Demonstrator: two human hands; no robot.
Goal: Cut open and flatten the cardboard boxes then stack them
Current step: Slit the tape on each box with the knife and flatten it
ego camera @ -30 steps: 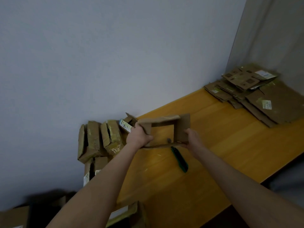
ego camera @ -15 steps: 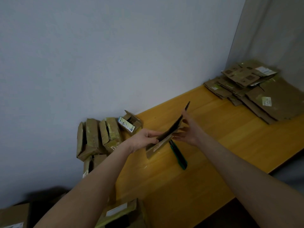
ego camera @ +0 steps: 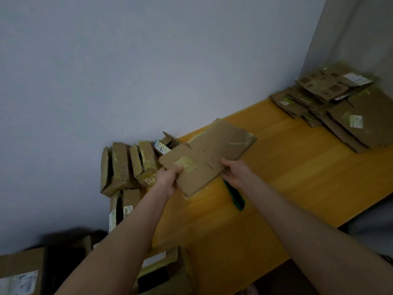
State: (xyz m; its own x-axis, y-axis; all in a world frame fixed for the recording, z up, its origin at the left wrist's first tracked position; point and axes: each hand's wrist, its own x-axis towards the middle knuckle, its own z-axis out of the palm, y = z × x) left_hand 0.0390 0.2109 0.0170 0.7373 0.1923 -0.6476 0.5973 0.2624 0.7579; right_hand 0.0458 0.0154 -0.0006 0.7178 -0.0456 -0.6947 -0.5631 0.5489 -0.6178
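Both hands hold a flattened cardboard box (ego camera: 209, 152) over the yellow bench (ego camera: 297, 177); the left hand (ego camera: 169, 180) pinches its near-left edge, the right hand (ego camera: 235, 172) grips its near-right edge; a green cutter (ego camera: 235, 196) lies on the bench beneath; a stack of flattened boxes (ego camera: 340, 107) sits at the far right corner; uncut boxes (ego camera: 127, 167) stand leftward.

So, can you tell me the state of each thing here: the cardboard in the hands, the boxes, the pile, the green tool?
Cardboard sheet: flattened, held over the table.
Left hand: grips the sheet's left edge.
Right hand: grips its near right edge.
Upright boxes: not yet flattened.
Small labelled box: flaps open.
Far pile: flat, stacked.
Green tool: lying on the table, untouched.
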